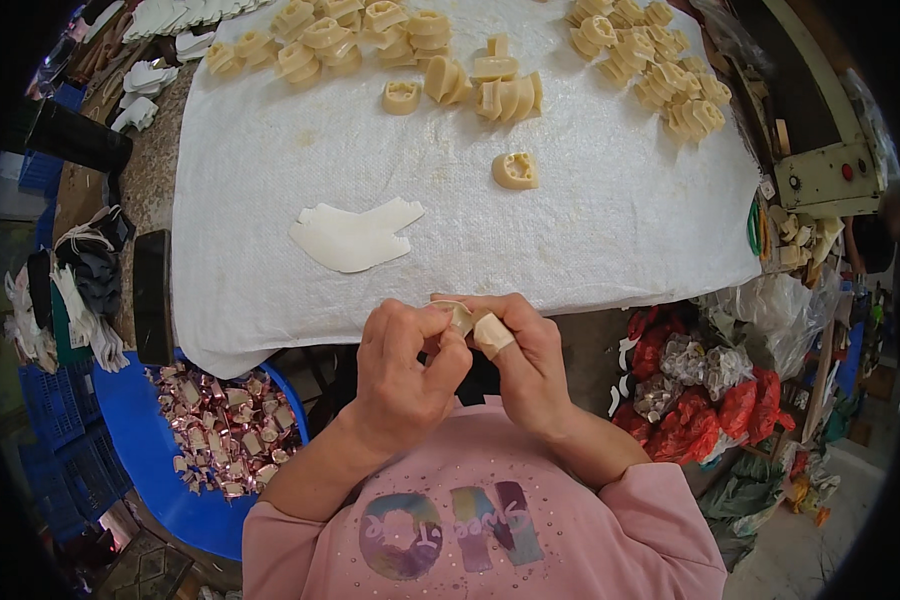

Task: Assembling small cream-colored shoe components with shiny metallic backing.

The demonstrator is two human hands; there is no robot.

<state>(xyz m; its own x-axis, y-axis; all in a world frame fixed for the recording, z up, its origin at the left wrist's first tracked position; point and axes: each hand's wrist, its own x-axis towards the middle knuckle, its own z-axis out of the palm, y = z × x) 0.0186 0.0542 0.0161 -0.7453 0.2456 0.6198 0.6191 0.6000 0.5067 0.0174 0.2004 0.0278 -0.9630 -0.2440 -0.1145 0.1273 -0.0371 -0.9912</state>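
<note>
Just in front of my chest, past the table's near edge, both hands meet. My left hand point(402, 365) pinches a small, curved cream-coloured piece point(461, 316) between thumb and fingers. On the other side my right hand point(528, 360) grips the same piece, its fingers bent behind it. A pale beige wrap point(492, 336) covers the right thumb. Fingers hide much of the piece, so its exact kind cannot be made out. On the white woven cloth point(610, 230) ahead lies a flat white cut-out sheet point(355, 238) with notched ends. A single hollow cream moulded piece point(516, 171) sits beyond it.
Stacked cream moulded pieces point(345, 40) line the far side, with another pile point(660, 75) at far right. A blue tub point(135, 420) of small pinkish metallic parts point(230, 430) stands lower left, beside a black phone-like slab point(153, 297). Red bags point(685, 410) lie at right.
</note>
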